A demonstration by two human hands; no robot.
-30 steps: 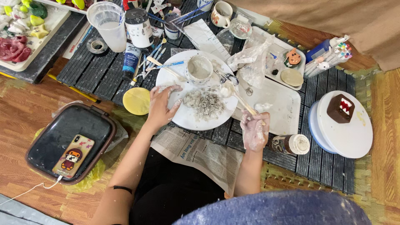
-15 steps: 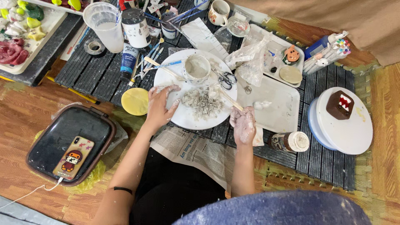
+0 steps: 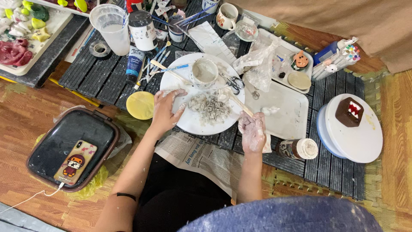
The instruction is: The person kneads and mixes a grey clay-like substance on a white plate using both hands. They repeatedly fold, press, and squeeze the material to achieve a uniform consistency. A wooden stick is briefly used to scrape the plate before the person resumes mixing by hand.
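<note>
My left hand (image 3: pixel 165 109) rests flat, fingers apart, on the left rim of a round white plate (image 3: pixel 195 122). The plate carries a heap of grey clay crumbs (image 3: pixel 209 107) and a small clay-smeared cup (image 3: pixel 204 72). My right hand (image 3: pixel 252 130), coated in white clay, is closed around the near end of a wooden stick (image 3: pixel 238 104) whose far end lies by the crumbs. Small scissors (image 3: pixel 234 83) lie at the plate's right edge. Both hands are dusted with clay.
A white tray (image 3: pixel 283 114) lies right of the plate, then a turntable (image 3: pixel 358 133) bearing a brown block figure (image 3: pixel 349 111). A yellow disc (image 3: pixel 140 105), a paint tube (image 3: pixel 134 64), a plastic cup (image 3: pixel 112 28) and brushes lie left. A phone (image 3: pixel 75 162) rests on a dark tray.
My right hand has moved up and left from beside the jar to the plate's right edge and closed on the stick. My left hand stays on the plate's rim.
</note>
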